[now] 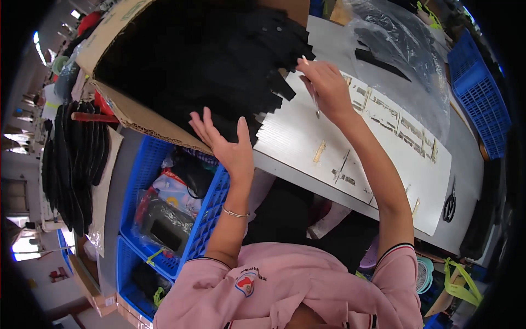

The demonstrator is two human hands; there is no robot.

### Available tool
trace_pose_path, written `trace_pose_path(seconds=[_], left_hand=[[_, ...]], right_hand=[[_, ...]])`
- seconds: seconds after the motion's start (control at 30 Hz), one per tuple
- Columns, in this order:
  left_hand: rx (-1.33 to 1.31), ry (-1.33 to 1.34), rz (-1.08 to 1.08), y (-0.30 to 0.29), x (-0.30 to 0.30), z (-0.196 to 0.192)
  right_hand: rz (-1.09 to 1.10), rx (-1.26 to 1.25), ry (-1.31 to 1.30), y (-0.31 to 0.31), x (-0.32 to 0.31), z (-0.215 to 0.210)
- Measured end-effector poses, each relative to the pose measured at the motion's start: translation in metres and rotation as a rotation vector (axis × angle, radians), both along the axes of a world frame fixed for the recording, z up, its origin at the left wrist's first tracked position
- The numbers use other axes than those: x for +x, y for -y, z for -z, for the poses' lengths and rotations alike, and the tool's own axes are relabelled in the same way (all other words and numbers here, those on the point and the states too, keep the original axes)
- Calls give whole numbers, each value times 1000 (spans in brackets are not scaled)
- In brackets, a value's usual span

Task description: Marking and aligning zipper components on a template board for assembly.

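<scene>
A large pile of black fabric pieces point(241, 71) lies in an open cardboard box point(123, 101) and spills over onto the table. My left hand point(233, 153) is at the pile's near edge, fingers spread and thumb raised, with nothing held in it. Whether its fingertips touch the cloth I cannot tell. At the right edge of the pile, my right hand point(329, 90) is closed, thumb and forefinger together. From under its palm sticks out a slim metal-tipped tool point(316, 109), mostly hidden by the hand.
A white marked board point(394, 164) with slots covers the table. Black-handled scissors point(450, 203) lie by its right end. Clear plastic sheeting point(394, 38) and a blue basket point(479, 93) are beyond. Blue crates point(203, 233) stand at left, below black pieces point(74, 164).
</scene>
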State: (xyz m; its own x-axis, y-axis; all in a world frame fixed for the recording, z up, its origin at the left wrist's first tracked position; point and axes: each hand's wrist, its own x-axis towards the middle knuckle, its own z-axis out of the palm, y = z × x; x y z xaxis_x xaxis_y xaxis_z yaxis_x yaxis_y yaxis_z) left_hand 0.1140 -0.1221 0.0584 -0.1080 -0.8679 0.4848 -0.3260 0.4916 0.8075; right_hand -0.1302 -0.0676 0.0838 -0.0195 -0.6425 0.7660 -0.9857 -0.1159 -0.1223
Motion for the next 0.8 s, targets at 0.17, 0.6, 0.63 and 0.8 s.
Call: trace_pose_path(seconds=[0.17, 0.6, 0.63, 0.8], left_hand=[[95, -69, -61, 0, -5, 5], [188, -86, -26, -16, -9, 23], [196, -76, -50, -15, -10, 30], [388, -459, -40, 2, -23, 11]], right_hand=[[7, 25, 163, 40, 19, 5], [-239, 218, 399, 77, 89, 17], [-204, 153, 368, 82, 94, 20], [-14, 154, 335, 85, 109, 30]])
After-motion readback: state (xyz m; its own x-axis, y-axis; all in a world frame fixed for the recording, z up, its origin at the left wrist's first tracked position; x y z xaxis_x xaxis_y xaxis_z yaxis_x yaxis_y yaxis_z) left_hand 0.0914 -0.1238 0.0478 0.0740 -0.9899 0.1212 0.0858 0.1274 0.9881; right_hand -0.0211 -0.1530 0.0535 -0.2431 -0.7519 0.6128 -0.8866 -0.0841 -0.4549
